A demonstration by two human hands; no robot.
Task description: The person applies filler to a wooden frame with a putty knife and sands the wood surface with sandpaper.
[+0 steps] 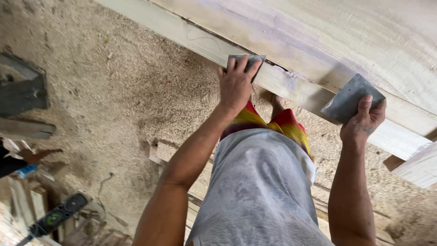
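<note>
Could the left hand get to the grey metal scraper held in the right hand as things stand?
Probably yes. The left hand presses its own small scraper on the pale wooden beam; the beam's edge between it and the right hand's scraper looks bare.

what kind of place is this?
Likely a woodworking shop: sawdust blankets the floor, wood offcuts lie about, and the left hand and right hand each hold a flat grey scraper against a pale timber frame.

surface: pale wooden panel with a lighter edge rail (pixel 291 86)
on it: small grey scraper blade (pixel 248 60); larger grey metal scraper plate (pixel 348 98)
floor: sawdust-covered ground (pixel 136 91)
on floor: wood offcuts (pixel 161 152)
</note>
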